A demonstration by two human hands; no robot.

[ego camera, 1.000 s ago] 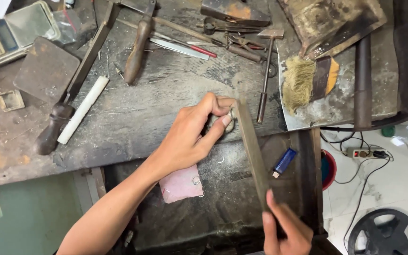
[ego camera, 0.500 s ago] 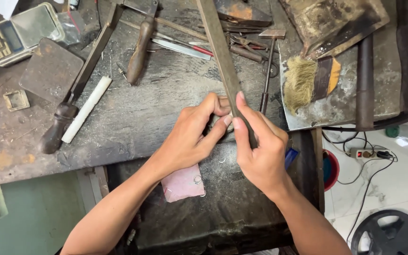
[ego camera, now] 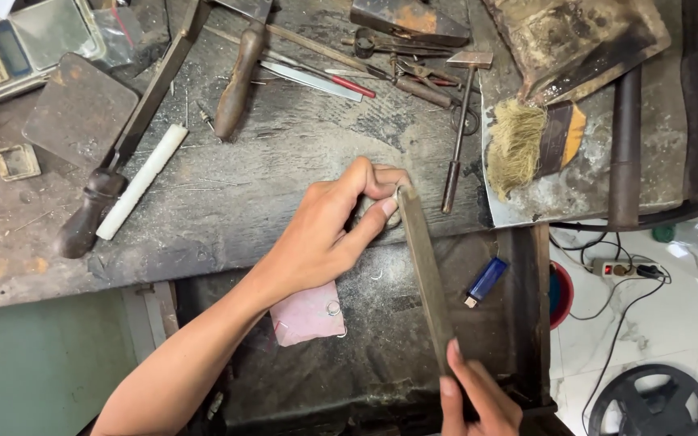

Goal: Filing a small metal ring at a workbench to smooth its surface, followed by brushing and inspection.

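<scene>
A small digital scale [ego camera: 18,44] sits at the counter's [ego camera: 228,202] top left corner, its silvery rectangular body carrying a greyish screen [ego camera: 11,48] beside a keypad. A crumpled clear plastic bag [ego camera: 119,32] lies just right of it.

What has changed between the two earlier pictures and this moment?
The right hand has drawn the long flat file back toward the person: half a second ago the file reached far over the bench and the hand lay beside the left one. The left hand stays at the bench edge, its fingers pinching a small piece against the file's tip. The tools on the bench have not moved.
</scene>
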